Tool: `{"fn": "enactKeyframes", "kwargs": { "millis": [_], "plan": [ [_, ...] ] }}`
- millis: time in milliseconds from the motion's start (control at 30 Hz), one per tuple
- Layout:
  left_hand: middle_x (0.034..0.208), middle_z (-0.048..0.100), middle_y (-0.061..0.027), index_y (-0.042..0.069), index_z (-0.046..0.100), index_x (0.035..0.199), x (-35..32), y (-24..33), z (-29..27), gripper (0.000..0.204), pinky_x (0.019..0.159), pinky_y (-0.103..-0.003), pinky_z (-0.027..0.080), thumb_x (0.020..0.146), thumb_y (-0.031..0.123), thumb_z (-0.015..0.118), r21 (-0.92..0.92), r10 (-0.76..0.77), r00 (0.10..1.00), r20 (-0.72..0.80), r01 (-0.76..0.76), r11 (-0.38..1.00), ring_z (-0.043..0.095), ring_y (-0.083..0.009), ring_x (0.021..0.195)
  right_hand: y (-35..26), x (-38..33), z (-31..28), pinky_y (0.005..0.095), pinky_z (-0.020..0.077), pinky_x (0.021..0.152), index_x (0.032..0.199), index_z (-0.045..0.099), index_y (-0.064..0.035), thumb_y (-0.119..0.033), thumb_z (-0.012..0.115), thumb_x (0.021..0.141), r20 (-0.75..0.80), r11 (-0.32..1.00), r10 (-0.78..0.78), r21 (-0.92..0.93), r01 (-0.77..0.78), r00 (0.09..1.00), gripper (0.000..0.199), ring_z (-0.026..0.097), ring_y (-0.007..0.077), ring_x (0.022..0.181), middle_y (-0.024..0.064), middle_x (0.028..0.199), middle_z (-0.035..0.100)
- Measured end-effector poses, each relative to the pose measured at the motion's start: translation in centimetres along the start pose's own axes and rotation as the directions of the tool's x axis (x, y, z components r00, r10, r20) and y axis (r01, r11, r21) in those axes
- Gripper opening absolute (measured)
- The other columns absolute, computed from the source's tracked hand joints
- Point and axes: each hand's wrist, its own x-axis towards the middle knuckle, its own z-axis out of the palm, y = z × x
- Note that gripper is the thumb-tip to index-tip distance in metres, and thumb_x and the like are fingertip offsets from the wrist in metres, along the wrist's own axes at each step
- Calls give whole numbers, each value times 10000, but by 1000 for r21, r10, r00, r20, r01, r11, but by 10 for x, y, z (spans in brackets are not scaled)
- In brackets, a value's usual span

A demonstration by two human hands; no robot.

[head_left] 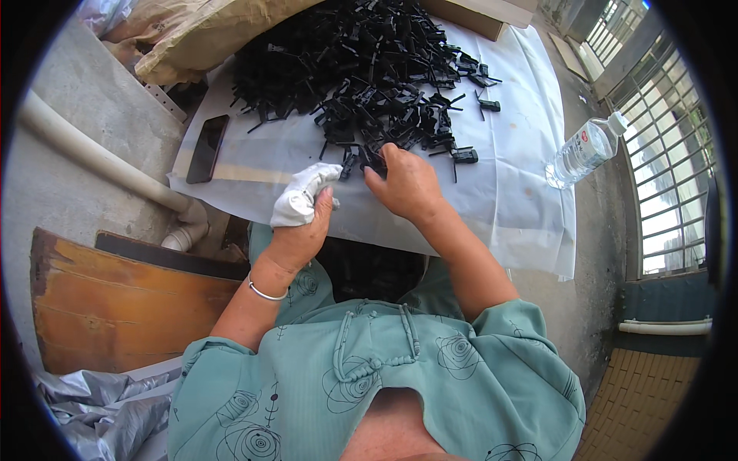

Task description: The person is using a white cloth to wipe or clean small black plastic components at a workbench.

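White cloth covers the fingers of my left hand, while its thumb is bare. These fingers are curled and closed; what lies inside them, if anything, is hidden. My right hand reaches the near edge of a heap of small black plastic parts. Its thumb and forefinger are bent round a black plastic part, partly hidden by the fingers. Another black part lies between the two hands, close to the cloth's tip. Many of the parts have thin arms sticking out.
White sheeting covers the table. A dark phone lies at its left, with brown paper behind. A clear plastic bottle stands at the right edge. A cardboard box is at the back. A pale pipe runs along the left wall.
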Motion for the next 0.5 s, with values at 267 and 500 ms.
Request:
{"fn": "enactKeyframes", "kwargs": {
  "millis": [267,500],
  "plan": [
    [1082,555,-63,13,478,1195,20,13,0,315,607,-204,458,881,37,499,-140,235,920,313,-200,970,530,-73,732,0,-29,-46,378,391,521,893,521,-12,-199,633,709,138,881,-399,331,337,907,285,495,282,544,101,595,488],
    [885,593,-37,11,511,1060,6,28,1,217,529,-201,457,848,44,543,-371,-298,781,548,547,751,554,-82,606,-7,-50,-41,299,323,446,960,540,-28,-119,663,697,33,851,-199,501,156,979,305,386,136,468,41,557,397]
  ]
}}
